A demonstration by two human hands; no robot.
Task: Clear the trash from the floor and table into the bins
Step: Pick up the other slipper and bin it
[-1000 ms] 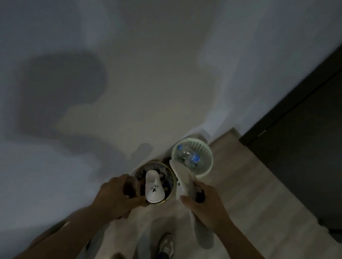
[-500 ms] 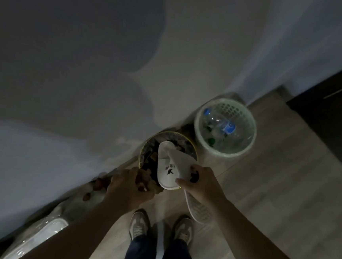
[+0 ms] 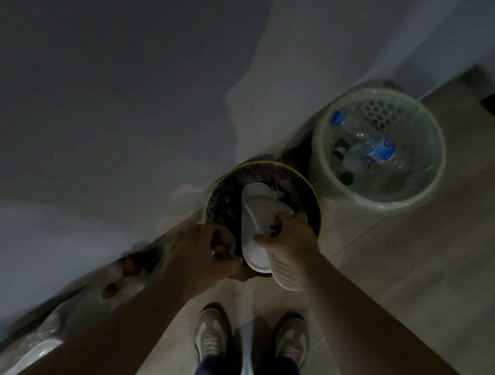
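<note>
Here, right hand (image 3: 293, 239) grips one slipper (image 3: 265, 215) above another; two bins (image 3: 388, 206).

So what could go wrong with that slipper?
The slipper in the right hand hangs past the near rim of the dark bin, so it may slide onto the floor. That bin looks full, with a second slipper inside, so pushing could tip it.

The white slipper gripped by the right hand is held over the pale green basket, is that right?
Not quite. The head view shows the right hand gripping the white slipper over the dark gold-rimmed bin, not the pale green basket; that basket stands beside it and holds plastic bottles.
</note>
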